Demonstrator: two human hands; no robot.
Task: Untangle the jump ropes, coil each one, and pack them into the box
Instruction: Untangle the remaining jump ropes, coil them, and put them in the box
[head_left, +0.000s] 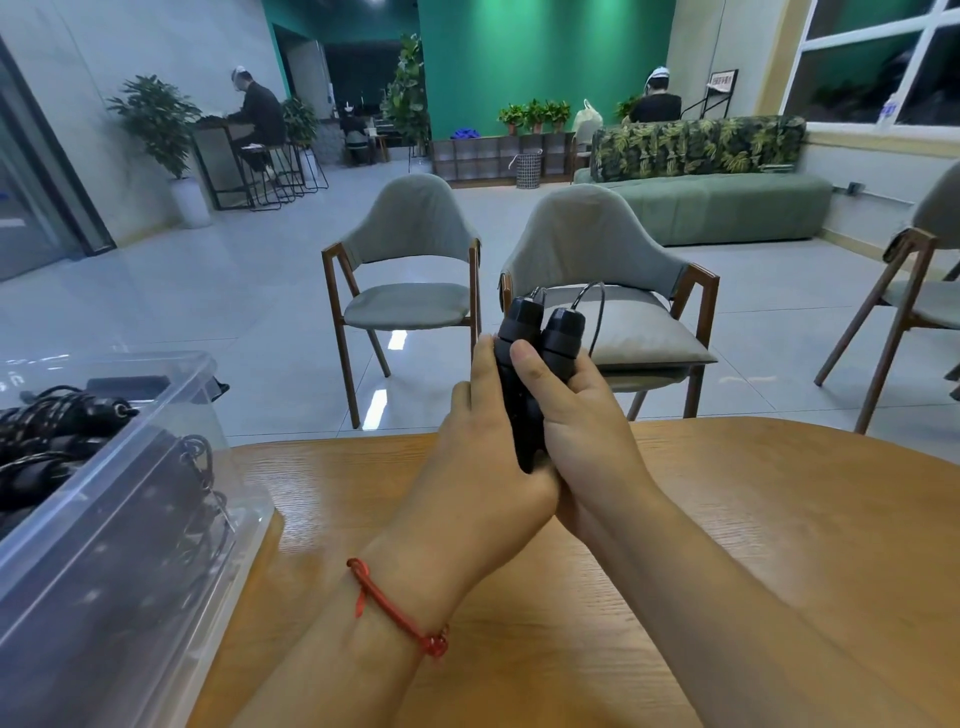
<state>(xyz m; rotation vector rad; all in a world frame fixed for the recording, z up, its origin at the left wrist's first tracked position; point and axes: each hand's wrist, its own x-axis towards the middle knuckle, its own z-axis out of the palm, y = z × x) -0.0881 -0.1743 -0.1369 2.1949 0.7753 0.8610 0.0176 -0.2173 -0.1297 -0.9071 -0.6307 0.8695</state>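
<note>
Head view: handles (540, 332) are gripped by left hand (480, 436) and right hand (582, 415); rope (598, 312) is to be coiled, then packed into box (130, 545) leftward.

wooden table (727, 519), light grain, rounded far edge, sits right under grip. on it: clear plastic box (130, 519) off to left of grip, black jump ropes (52, 431) piled inside.

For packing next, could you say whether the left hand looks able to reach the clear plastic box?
Probably yes: the box sits near the left hand, nothing between, though that hand grips black jump-rope handles.
</note>
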